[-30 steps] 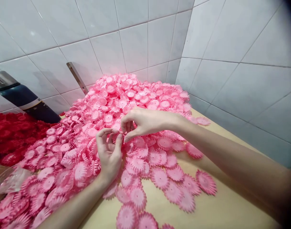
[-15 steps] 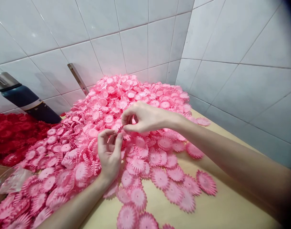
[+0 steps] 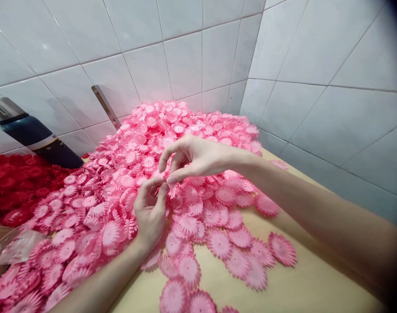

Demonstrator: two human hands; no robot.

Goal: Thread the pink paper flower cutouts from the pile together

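My left hand (image 3: 151, 213) is raised over the pile, thumb and forefinger pinched together at a small pink piece with a scalloped edge, apparently a flower petal layer (image 3: 173, 189). Close against those fingertips is my right hand (image 3: 192, 158), its thumb and curled forefinger meeting at the same piece. The fingers hide most of it. Behind and below both hands spreads a large heap of pink scalloped petal discs (image 3: 143, 143), many with a small hole in the middle.
A dark blue bottle (image 3: 38, 137) with a metal lid leans at the left, beside a heap of red pieces (image 3: 19, 184). A metal strip (image 3: 105, 106) stands against the tiled wall (image 3: 185, 56). Clear plastic (image 3: 19, 248) lies at lower left. Loose discs lie on the yellowish table (image 3: 302, 287).
My right hand has shifted slightly left and down, its forefinger lifting and curving more over the fingertips of my left hand. My left hand has barely moved.
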